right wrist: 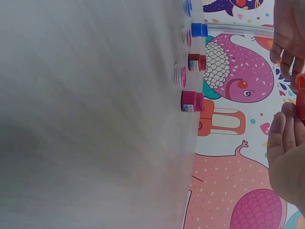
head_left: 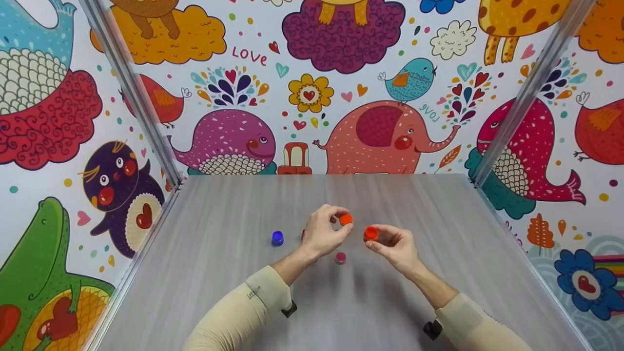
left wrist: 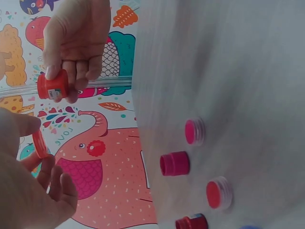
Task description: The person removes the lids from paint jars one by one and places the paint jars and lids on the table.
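Observation:
My left hand [head_left: 325, 231] pinches an orange screw lid [head_left: 346, 219] between thumb and fingers, with the lid on edge in the left wrist view. A little to the right, my right hand [head_left: 397, 246] grips a small orange paint jar [head_left: 371, 233] by its sides, its mouth uncovered. A gap separates lid and jar, both held above the table. In the left wrist view the jar [left wrist: 52, 86] shows a small label. Below the hands lie a magenta jar [left wrist: 175, 163], a pink lid [left wrist: 193, 131] and a red jar [left wrist: 192, 222]; my left hand mostly hides them in the head view.
On the grey table [head_left: 219, 302], a blue jar [head_left: 277, 238] stands left of my left hand. A blue lid [right wrist: 188, 8] lies beside it, and a reddish lid [left wrist: 218, 192] lies close to the red jar. Walls printed with cartoon animals [head_left: 234, 141] enclose the table's back and sides.

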### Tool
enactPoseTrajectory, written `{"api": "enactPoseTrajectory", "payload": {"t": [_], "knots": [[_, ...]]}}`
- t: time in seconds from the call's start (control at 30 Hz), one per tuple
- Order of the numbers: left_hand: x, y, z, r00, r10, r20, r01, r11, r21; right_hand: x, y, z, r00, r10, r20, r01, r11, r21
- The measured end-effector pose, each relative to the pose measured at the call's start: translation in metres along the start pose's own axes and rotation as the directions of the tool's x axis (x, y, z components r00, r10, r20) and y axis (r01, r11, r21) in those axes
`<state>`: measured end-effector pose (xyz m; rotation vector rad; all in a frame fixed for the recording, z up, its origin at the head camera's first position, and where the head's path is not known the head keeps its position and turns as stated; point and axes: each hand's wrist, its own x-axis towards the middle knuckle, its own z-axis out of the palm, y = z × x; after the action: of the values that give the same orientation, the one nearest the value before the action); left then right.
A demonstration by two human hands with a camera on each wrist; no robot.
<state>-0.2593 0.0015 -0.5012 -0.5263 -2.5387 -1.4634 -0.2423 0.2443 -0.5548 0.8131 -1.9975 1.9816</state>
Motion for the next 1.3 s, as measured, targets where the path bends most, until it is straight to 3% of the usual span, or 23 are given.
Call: {"api": "enactPoseTrajectory", "payload": {"t": [0.33,0.57,0.83,1.03,1.17,1.2,1.3], "knots": [[-0.005,-0.015,0.013,0.999,0.025,0.021,-0.027,0.997,0.079,0.0,0.002,-0.008,0.996,0.064,-0.063,-0.069,0.995,-0.074],[-0.009,-0.019,0.02,0.999,0.039,0.029,-0.043,0.99,0.133,0.002,0.005,-0.012,0.98,0.154,-0.122,-0.162,0.985,-0.059],[-0.014,-0.025,0.031,0.997,0.064,0.049,-0.073,0.98,0.186,0.004,0.011,-0.017,0.98,0.143,-0.14,-0.158,0.982,-0.1],[-0.02,-0.031,0.038,0.995,0.074,0.065,-0.087,0.967,0.239,0.004,0.014,-0.019,0.965,0.192,-0.178,-0.217,0.966,-0.139],[-0.023,-0.037,0.04,0.991,0.109,0.071,-0.123,0.965,0.23,0.004,0.018,-0.021,0.956,0.218,-0.198,-0.253,0.952,-0.174],[-0.02,-0.051,0.047,0.987,0.146,0.063,-0.157,0.961,0.228,0.004,0.02,-0.022,0.956,0.213,-0.202,-0.251,0.95,-0.184],[-0.022,-0.053,0.048,0.98,0.189,0.058,-0.197,0.95,0.242,0.005,0.025,-0.025,0.956,0.193,-0.219,-0.241,0.946,-0.219]]}}
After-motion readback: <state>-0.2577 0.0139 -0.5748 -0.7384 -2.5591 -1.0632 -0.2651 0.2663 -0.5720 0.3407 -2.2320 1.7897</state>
